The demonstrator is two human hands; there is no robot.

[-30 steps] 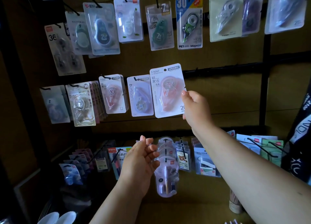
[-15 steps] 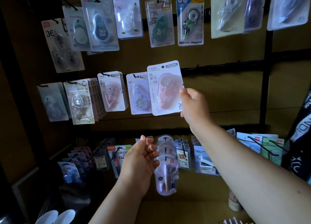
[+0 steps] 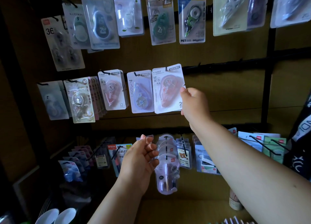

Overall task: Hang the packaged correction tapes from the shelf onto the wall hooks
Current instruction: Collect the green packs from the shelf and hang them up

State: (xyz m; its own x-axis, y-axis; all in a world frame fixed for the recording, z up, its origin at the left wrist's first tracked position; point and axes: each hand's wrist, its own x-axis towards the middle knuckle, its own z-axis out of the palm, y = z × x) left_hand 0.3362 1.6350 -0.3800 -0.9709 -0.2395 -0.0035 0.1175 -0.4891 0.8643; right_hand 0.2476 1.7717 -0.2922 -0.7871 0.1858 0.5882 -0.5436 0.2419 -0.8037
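My right hand (image 3: 193, 104) pinches the right edge of a pink correction tape package (image 3: 166, 89) marked T-9267, held against the wall in the middle row. Its top hole sits at a black hook (image 3: 166, 68); whether the hook passes through is unclear. Beside it on the left hang a lilac package (image 3: 139, 92) and a stack of pink ones (image 3: 112, 91). My left hand (image 3: 141, 163) floats lower down, fingers loosely curled and holding nothing, in front of the bottom row.
A top row of packaged correction tapes (image 3: 161, 20) hangs above. The bottom row holds round blister packs (image 3: 166, 165), bear-printed cards (image 3: 183, 156) and long bare hooks (image 3: 262, 144) at right. Black rails (image 3: 267, 72) frame the brown wall. A dark bag (image 3: 301, 136) hangs far right.
My right hand has lifted the pink package a little and pushed it toward the wall, so its top now meets the hook. My left hand has stayed in place.
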